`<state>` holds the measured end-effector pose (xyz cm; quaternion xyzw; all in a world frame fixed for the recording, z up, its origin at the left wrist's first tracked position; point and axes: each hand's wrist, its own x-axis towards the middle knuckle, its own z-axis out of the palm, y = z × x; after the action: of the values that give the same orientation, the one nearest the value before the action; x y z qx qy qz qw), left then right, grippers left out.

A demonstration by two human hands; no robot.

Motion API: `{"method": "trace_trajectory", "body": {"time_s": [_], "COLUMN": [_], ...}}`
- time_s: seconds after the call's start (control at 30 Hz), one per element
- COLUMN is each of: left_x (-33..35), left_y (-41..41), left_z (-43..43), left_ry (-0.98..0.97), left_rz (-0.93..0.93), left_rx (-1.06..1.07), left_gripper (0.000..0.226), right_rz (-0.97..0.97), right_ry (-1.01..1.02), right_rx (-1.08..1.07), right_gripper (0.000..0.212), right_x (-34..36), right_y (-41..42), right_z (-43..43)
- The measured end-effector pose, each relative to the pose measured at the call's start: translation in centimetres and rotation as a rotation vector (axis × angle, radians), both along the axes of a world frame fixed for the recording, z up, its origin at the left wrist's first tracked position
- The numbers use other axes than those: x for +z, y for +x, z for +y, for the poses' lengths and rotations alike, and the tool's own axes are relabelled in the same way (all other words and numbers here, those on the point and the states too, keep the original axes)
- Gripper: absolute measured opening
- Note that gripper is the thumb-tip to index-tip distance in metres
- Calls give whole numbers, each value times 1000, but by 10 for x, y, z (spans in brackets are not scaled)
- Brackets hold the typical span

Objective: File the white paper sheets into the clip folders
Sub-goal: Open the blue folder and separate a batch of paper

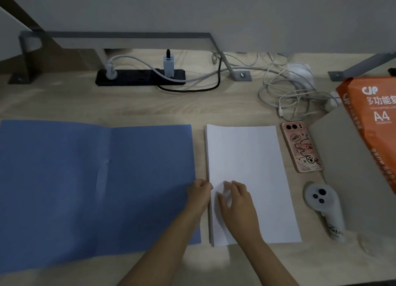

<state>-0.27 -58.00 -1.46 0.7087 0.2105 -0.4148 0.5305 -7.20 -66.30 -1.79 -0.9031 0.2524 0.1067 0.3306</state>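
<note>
A blue clip folder lies opened flat on the left of the wooden desk. Right of it sits a stack of white paper sheets. My left hand is at the stack's left edge, fingers curled against the edge of the sheets; whether it pinches a sheet is unclear. My right hand rests on top of the stack near its lower left, fingers bent and spread on the top sheet.
A phone in a pink case and a white controller lie right of the stack. An orange A4 paper ream sits at the far right on a grey board. A black power strip and tangled cables lie behind.
</note>
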Motion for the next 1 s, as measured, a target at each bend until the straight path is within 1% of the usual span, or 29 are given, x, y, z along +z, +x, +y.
{"method": "trace_trajectory", "body": {"time_s": [0.07, 0.13, 0.17, 0.27, 0.37, 0.53, 0.67, 1.0], "left_x": [-1, 0, -1, 1, 2, 12, 12, 7], "left_y": [-6, -11, -12, -19, -29, -34, -34, -32], "left_z": [0, 2, 4, 5, 2, -1, 0, 3], "left_ry": [-21, -76, -107, -176, -212, -295, -321, -363], "left_rz": [-20, -19, -33, -77, -113, -175, -195, -205], "left_rx": [25, 36, 34, 34, 21, 41, 31, 40], "left_gripper": [17, 25, 25, 25, 28, 40, 36, 37], "right_rz": [-14, -14, -18, -51, -35, -62, -49, -37], "right_ry": [12, 19, 21, 62, 118, 210, 214, 149], "right_rx": [-24, -37, -44, -78, -100, -149, -153, -136], "right_gripper": [48, 52, 52, 46, 42, 37, 37, 40], "right_x": [0, -1, -1, 0, 2, 2, 0, 0], "right_y": [1, 1, 0, -2, -4, -6, -4, -4], "right_z": [1, 3, 3, 1, -2, -7, -8, -3]}}
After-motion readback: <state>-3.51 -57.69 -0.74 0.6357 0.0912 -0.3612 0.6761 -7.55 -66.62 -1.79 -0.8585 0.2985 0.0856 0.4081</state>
